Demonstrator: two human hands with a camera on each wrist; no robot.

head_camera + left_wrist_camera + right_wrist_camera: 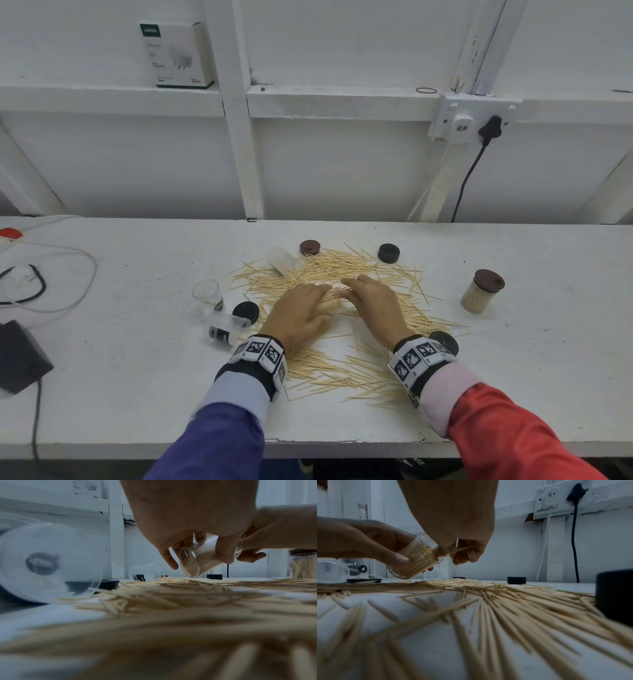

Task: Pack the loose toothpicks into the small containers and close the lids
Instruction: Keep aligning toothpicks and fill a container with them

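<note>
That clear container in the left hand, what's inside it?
The clear container is packed with toothpicks. The left hand covers part of its wall, hiding how full it is.

Left hand [368,543] grips a clear container [412,561], tilted, mouth toward the right, packed with toothpicks. Right hand [453,534] at the mouth; its fingers [467,555] pinch a few toothpicks [460,549] just outside the rim. Both held above the table [428,635]. Loose toothpicks [488,599] spread across it. 1 black lid [516,580] stands at the back, another [614,595] close at right edge. Clear empty container [332,572] at far left. Wall socket [556,497] with black plug [576,493] upper right.
</note>
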